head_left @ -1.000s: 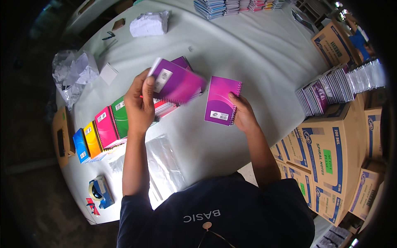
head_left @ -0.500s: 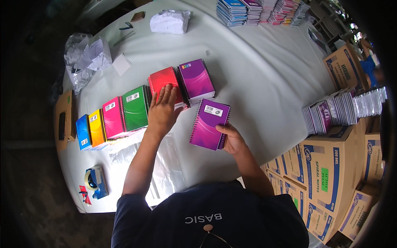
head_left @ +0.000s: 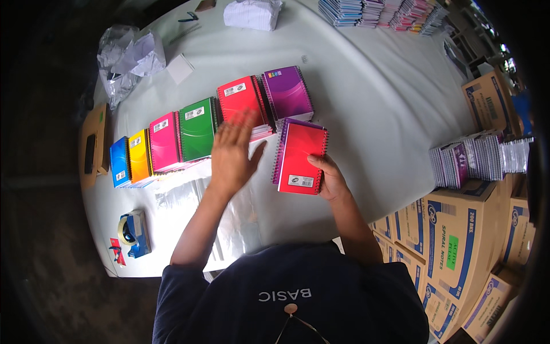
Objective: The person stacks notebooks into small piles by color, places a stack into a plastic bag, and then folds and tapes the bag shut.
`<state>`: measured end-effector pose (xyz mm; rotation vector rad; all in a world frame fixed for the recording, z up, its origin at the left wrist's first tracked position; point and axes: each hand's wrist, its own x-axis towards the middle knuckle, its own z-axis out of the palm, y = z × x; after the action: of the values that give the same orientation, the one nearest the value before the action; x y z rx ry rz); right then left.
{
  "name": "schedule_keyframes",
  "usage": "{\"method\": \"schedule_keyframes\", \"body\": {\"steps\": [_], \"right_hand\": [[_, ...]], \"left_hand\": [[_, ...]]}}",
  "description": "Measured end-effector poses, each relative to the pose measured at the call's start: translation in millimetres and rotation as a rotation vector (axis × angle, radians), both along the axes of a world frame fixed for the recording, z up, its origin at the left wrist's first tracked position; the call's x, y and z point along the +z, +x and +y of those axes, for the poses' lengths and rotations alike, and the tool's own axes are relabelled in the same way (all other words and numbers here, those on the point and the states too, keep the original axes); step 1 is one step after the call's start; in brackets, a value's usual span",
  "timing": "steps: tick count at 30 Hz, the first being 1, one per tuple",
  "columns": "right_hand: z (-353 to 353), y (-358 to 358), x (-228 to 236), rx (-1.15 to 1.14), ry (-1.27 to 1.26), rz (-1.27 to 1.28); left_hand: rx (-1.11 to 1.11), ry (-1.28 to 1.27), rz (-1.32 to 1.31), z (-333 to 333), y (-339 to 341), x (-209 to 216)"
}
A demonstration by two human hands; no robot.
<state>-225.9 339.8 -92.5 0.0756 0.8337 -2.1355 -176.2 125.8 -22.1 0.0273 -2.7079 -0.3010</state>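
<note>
My right hand point(head_left: 333, 179) grips a small red spiral notebook point(head_left: 303, 152) laid over a purple spiral notebook point(head_left: 281, 150), thumb on the red cover. Only the purple one's left and top edges show. My left hand point(head_left: 232, 163) is empty, its fingers stretched out and slightly blurred over the near edge of the red notebook stack point(head_left: 236, 98). A purple stack point(head_left: 287, 94) stands to the right of that. Leftward run a green stack point(head_left: 196, 131), a pink stack point(head_left: 164, 140), a yellow stack point(head_left: 139, 156) and a blue stack point(head_left: 118, 162).
A tape dispenser point(head_left: 136, 234) sits at the table's left edge. Crumpled plastic and paper point(head_left: 130, 60) lie far left, a wrapped white bundle point(head_left: 252, 14) at the back. Notebook piles point(head_left: 467, 156) and cardboard boxes point(head_left: 450, 241) fill the right side.
A red notebook now lies on the purple one in my right hand. My left hand has come off the red stack's top toward me. The whole view has shifted slightly.
</note>
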Motion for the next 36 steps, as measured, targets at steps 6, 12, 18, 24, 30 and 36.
{"method": "schedule_keyframes", "body": {"steps": [6,12,18,24,30,36], "right_hand": [[1,-1,-20,0.03,-0.102,-0.02],[-14,6,-6,-0.052,-0.055,0.021],[-21,15,-10,0.072,-0.093,-0.032],[-48,39,-20,0.135,-0.231,-0.195],[-49,39,-15,0.075,-0.271,-0.312],[-38,32,-24,0.204,-0.22,-0.181]], "left_hand": [[-0.004,0.05,-0.047,-32,-5,-12],[-0.38,0.058,-0.126,35,54,23],[0.232,-0.049,-0.198,-67,57,-11],[0.215,0.141,-0.12,-81,61,-5],[0.406,0.589,-0.036,-66,68,40],[-0.555,1.208,0.079,-27,59,44]]}}
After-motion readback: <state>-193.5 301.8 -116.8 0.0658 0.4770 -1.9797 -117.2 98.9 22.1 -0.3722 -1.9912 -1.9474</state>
